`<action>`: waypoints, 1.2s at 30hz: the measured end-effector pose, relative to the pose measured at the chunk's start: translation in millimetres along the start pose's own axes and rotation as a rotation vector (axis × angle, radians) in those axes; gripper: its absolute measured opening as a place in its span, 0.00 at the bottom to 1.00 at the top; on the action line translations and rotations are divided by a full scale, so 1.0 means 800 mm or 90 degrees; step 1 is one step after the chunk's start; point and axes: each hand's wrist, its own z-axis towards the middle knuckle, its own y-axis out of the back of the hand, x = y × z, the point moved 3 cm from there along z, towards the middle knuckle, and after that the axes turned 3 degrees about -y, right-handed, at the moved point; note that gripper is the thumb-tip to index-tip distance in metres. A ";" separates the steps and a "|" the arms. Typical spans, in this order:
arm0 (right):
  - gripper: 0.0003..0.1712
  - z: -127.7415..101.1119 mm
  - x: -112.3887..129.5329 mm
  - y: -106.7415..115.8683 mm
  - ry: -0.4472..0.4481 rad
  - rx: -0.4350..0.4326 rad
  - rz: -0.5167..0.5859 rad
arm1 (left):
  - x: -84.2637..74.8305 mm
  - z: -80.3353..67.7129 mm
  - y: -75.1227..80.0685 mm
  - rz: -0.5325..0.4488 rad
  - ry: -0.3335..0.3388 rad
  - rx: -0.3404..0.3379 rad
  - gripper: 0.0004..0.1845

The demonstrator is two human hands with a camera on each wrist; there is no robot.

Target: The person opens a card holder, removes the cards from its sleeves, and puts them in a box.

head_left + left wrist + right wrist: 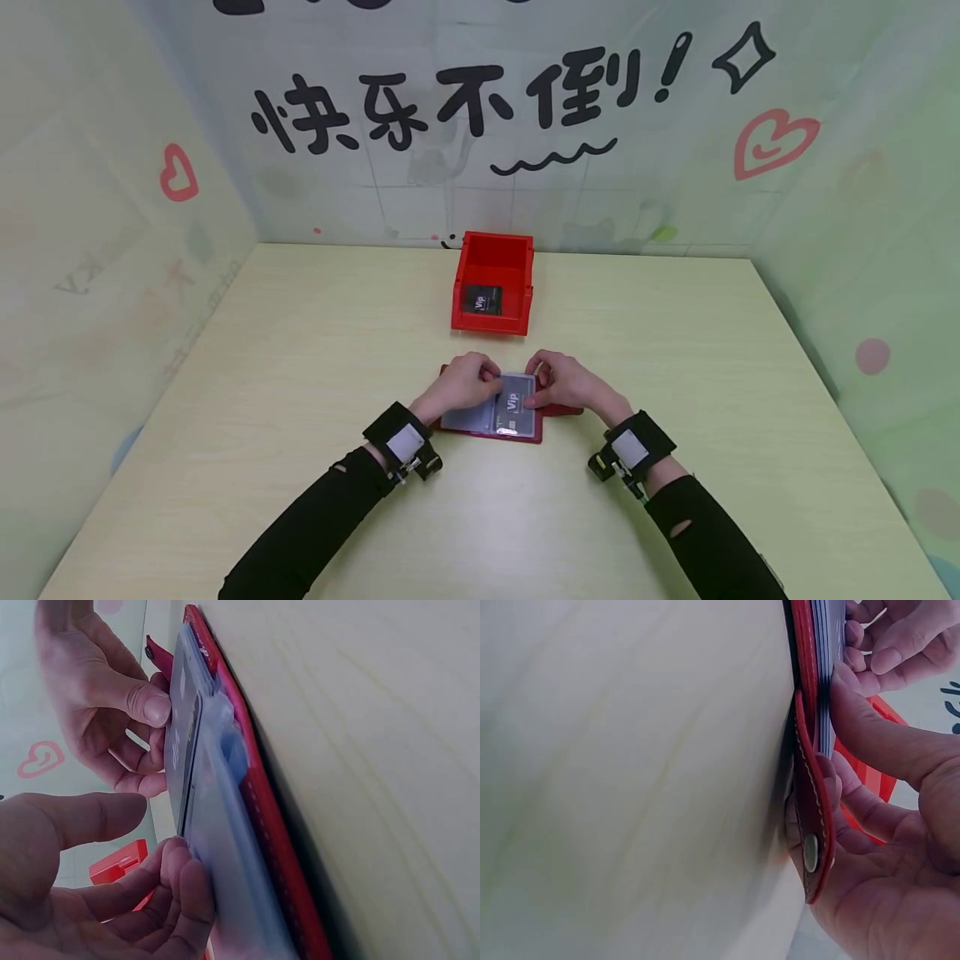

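Note:
A red card holder (539, 429) lies opened out on the table, its clear sleeves (468, 417) spread. A dark card marked "Vip" (513, 402) sits at the right-hand sleeve. My right hand (566, 385) grips the holder's right side, thumb on top of the card and fingers under the sleeves. My left hand (467, 383) is at the middle of the holder; in the left wrist view its bent fingertips (196, 889) touch the sleeve beside the card's edge while the thumb stands apart. A red strap with a metal snap (811, 853) sticks out beside my right palm.
Beyond the holder stands a red plastic bin (492, 327) with a black "Vip" card (482, 300) inside. The pale wooden table (360, 333) meets a printed cloth backdrop (450, 192) at the back and sides.

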 end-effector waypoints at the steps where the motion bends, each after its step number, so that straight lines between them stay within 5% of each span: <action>1: 0.26 0.000 0.000 0.000 -0.001 -0.001 0.000 | 0.000 0.000 0.000 -0.003 0.002 0.000 0.15; 24: 0.27 0.000 -0.003 0.000 0.002 -0.004 0.008 | 0.000 0.005 -0.003 -0.053 0.036 -0.027 0.15; 36: 0.27 -0.001 -0.003 0.001 0.010 -0.001 0.009 | 0.008 0.008 -0.003 -0.166 0.057 -0.009 0.15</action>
